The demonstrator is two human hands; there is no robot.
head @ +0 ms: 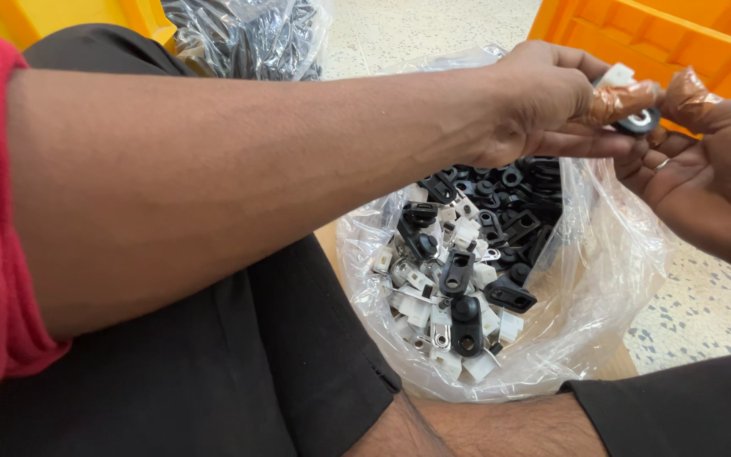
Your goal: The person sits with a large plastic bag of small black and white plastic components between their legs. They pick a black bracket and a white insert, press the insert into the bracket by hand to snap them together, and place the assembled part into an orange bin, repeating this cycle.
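I see my left hand (543,101) and right hand (712,169) together pinching 1 small black plastic clip (639,123) with a white plastic piece (618,76) above the clear plastic bag (602,279); joining seems underway, and seating calls for firm pressure.

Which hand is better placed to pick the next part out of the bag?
Probably the left hand: it sits directly above the open clear bag of black and white parts. The right hand is off beside the bag; both pinch a small black part.
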